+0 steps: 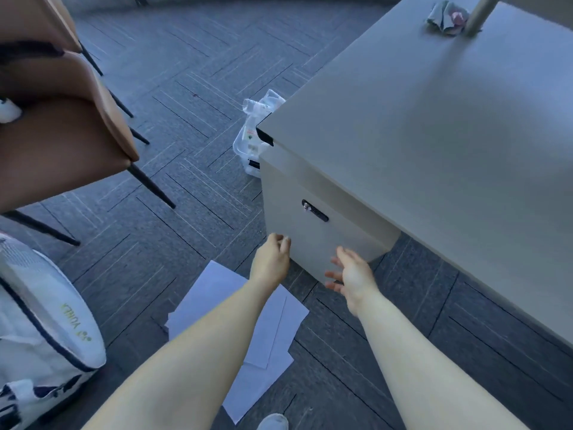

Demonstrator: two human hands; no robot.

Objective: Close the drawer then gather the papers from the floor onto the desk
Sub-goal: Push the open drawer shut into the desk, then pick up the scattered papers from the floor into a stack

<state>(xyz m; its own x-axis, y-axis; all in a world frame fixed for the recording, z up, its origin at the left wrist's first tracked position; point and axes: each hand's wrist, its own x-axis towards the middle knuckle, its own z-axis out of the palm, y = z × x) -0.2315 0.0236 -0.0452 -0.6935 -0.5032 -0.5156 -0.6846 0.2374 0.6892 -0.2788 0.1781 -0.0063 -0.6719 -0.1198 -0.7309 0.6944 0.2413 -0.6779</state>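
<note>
A grey drawer front (313,231) with a dark lock (314,210) hangs under the grey desk (434,128); it looks flush with the cabinet. My left hand (273,259) is by the drawer's lower left edge, fingers loosely curled, holding nothing. My right hand (352,274) is just in front of the drawer's lower edge, fingers spread. Several white papers (273,330) lie overlapping on the dark floor below my arms, partly hidden by my left forearm.
A brown chair (62,119) with black legs stands at the left. A white bag (40,336) sits at the lower left. Clear plastic packaging (251,141) lies on the floor beside the cabinet. A crumpled cloth (446,17) rests on the desk's far side.
</note>
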